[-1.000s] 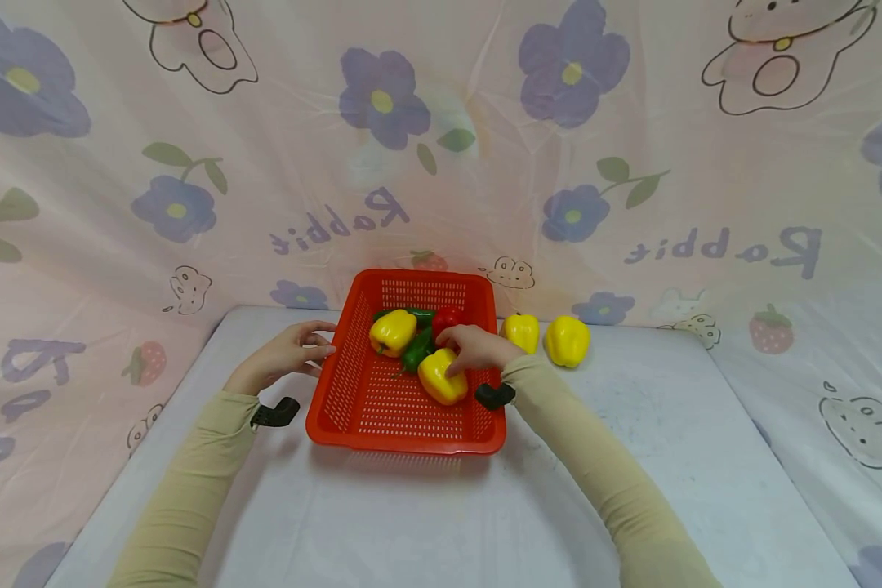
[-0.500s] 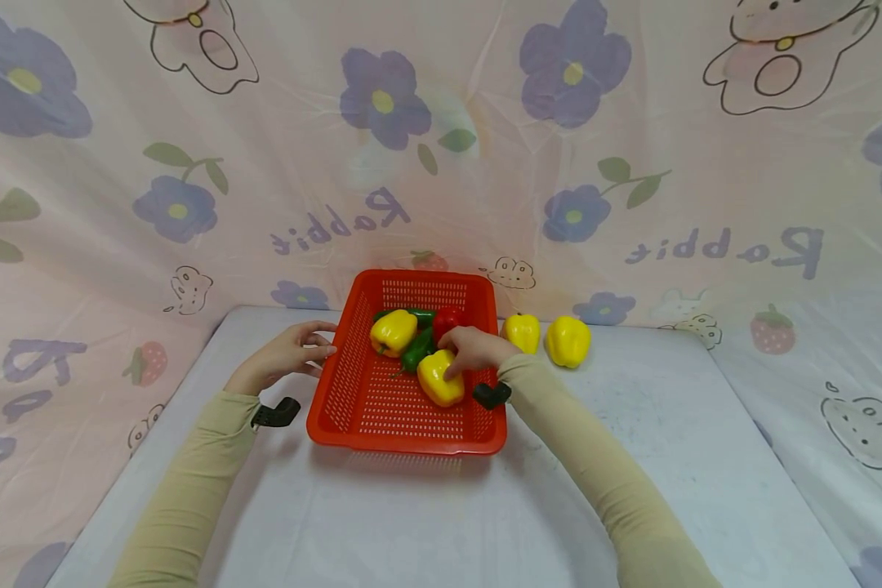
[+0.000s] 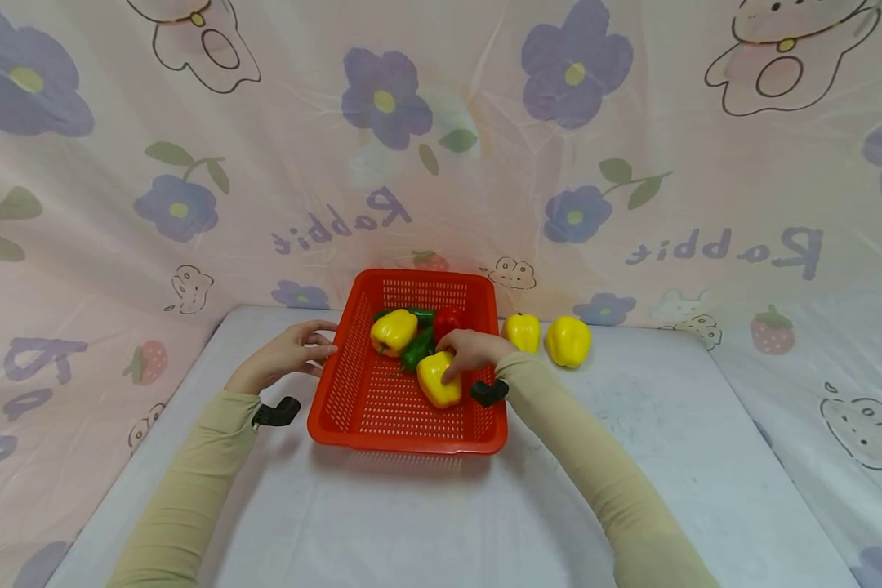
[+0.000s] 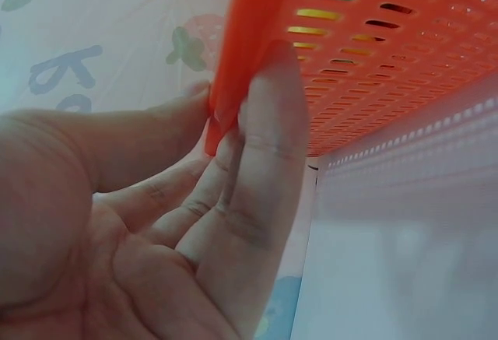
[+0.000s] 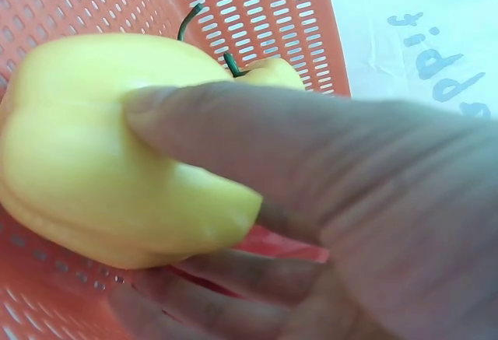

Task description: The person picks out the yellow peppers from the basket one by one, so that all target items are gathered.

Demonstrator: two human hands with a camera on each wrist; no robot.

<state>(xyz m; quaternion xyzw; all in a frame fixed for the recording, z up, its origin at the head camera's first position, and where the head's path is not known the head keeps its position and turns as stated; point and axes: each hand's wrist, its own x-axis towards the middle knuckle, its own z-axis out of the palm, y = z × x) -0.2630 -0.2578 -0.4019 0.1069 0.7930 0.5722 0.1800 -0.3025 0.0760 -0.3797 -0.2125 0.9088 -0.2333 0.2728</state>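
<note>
Basket (image 3: 404, 445), red and slotted, sits on the white table (image 3: 647, 457), and through the head camera I see both hands at work on it. On its left side, the left hand (image 3: 282, 357) pinches the rim; from the left wrist I make out the thumb tip against the rim's edge, with the index finger lying along the slotted wall beneath. The right hand (image 3: 476, 349) reaches inside and grips the near yellow pepper (image 3: 434, 388), which is in the basket, right of its middle; I cannot tell whether it bears on the floor. My right wrist view shows the thumb pressed to one side of it and fingers along the other. Just beside it I see a green pepper (image 3: 415, 353), then the far yellow pepper (image 3: 393, 333) and a dark green piece (image 3: 422, 316) behind. A red piece (image 3: 450, 321) is partly covered by the right hand, so I cannot say what it is. Outside, near the basket's right wall, two more yellow peppers (image 3: 568, 341) stand on the table, in front of a flowered curtain (image 3: 470, 204).
</note>
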